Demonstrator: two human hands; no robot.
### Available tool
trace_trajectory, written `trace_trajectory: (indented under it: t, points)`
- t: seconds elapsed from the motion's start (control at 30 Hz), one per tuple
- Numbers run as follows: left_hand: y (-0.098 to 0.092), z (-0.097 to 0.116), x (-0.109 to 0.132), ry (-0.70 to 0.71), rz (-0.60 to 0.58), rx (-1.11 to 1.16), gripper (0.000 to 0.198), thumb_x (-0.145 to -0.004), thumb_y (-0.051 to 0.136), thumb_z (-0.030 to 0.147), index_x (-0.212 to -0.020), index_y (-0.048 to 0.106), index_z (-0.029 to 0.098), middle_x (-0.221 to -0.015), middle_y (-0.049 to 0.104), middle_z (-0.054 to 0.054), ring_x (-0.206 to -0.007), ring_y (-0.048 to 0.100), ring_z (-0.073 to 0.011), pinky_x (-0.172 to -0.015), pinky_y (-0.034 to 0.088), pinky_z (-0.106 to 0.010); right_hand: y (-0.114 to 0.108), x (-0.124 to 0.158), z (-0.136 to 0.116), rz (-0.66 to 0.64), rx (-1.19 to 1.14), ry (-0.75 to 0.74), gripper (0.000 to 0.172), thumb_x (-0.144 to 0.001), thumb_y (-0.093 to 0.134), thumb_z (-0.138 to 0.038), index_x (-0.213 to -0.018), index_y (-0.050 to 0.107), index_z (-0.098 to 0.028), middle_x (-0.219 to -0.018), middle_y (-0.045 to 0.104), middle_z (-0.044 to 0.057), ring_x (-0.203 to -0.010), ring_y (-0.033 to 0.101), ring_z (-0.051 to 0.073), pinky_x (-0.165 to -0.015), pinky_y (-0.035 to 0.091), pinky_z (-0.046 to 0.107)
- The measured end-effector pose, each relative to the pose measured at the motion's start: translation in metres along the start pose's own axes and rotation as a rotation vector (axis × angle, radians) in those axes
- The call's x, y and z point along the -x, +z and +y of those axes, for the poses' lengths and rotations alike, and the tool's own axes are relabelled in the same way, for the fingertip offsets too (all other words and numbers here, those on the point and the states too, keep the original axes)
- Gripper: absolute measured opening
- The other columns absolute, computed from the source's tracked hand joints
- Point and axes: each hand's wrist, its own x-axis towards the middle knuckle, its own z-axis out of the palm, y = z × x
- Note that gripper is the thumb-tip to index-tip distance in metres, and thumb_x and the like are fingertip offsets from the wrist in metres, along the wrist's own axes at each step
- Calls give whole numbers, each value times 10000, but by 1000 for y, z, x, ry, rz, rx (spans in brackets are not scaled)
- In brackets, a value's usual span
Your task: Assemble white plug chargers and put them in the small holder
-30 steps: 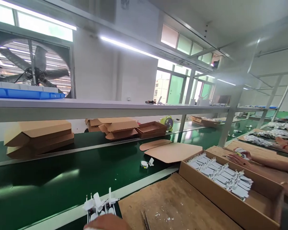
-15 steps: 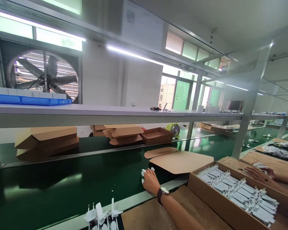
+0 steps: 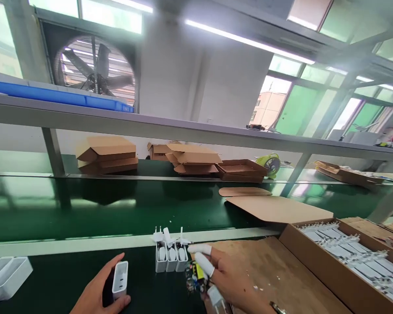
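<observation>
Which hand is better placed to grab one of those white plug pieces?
Probably the right hand: its capped fingertips lie beside the plug pieces, though it holds a circuit board; the left hand, farther off, holds a white shell.

I list from my remote station: green conveyor belt (image 3: 85,209); folded cardboard boxes (image 3: 106,153) stacked along its far edge; flat cardboard sheet (image 3: 278,209); small green fan (image 3: 271,163); blue tray (image 3: 52,96) on the shelf (image 3: 183,131); wall fan (image 3: 93,69); open carton (image 3: 327,272) of white parts, right.
</observation>
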Motion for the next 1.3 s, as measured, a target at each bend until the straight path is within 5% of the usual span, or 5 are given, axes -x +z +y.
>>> trace_trajectory:
  t: [0.1, 0.2, 0.47, 0.93, 1.3]
  points:
    - [-7, 6, 2, 15, -46, -30, 766, -866, 650, 459, -1560, 454, 201, -1543, 620, -147, -1406, 606, -363, -1188, 482, -554, 74, -3, -15, -172, 123, -19, 505, -1088, 297, -546, -1164, 678, -223, -811, 723, 15, -593, 713, 173, -486, 559, 254]
    - [-14, 9, 6, 30, -77, -43, 749, -868, 647, 429, -1543, 459, 165, -1568, 585, -181, -1433, 575, -364, -1222, 433, -577, 109, -13, -30, -153, 308, -117, 332, -1034, 467, -369, -981, 725, -168, -958, 750, 116, -926, 738, 293, -870, 609, 445]
    - [-18, 14, 12, -15, -105, 48, 776, -829, 719, 391, -1544, 475, 211, -1606, 547, -158, -1457, 536, -368, -1246, 396, -562, 96, -8, -28, -208, 562, -235, 766, -813, 724, -267, -1511, 532, -16, -1492, 588, 275, -1399, 511, 470, -1199, 401, 633]
    - [-14, 7, 25, 59, -27, -25, 699, -932, 708, 370, -1579, 450, 307, -1589, 569, -116, -1454, 568, -338, -1220, 470, -545, 108, -1, 17, 103, 251, -558, 644, -938, 520, -120, -1550, 391, -276, -1453, 568, 157, -1277, 666, 255, -1091, 582, 388]
    - [-2, 11, 37, 363, 67, -86, 690, -979, 724, 338, -1587, 402, 391, -1498, 651, -98, -1379, 614, -322, -1133, 568, -491, 127, -1, 25, 176, 212, -833, 744, -875, 480, -68, -1596, 351, -201, -1473, 593, 191, -1372, 632, 251, -1110, 551, 326]
